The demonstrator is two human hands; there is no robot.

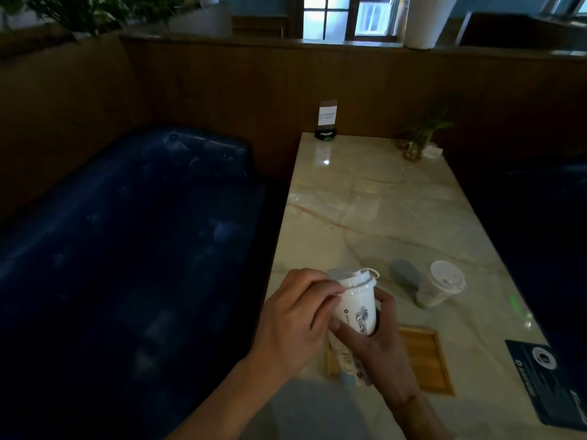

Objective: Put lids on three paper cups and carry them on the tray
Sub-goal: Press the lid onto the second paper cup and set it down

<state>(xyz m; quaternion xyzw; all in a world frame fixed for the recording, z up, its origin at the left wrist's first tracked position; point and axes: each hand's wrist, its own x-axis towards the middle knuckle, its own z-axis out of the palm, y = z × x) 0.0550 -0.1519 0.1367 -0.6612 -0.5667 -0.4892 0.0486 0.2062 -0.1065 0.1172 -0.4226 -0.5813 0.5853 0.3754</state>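
A white paper cup [359, 309] with a dark print is held tilted above the wooden tray [422, 357]. My right hand [371, 341] grips the cup's body from below. My left hand [295, 322] pinches the white lid [352, 276] at the cup's rim. Another cup [344, 360] stands on the tray's left part, mostly hidden behind my hands. A third cup [436, 289] with a white lid on it stands on the marble table [365, 217], to the right of my hands.
A dark blue sofa [127, 249] runs along the table's left edge. A dark printed card [552, 382] lies at the near right. At the far end stand a small sign holder [327, 122] and a glass with a plant [416, 144].
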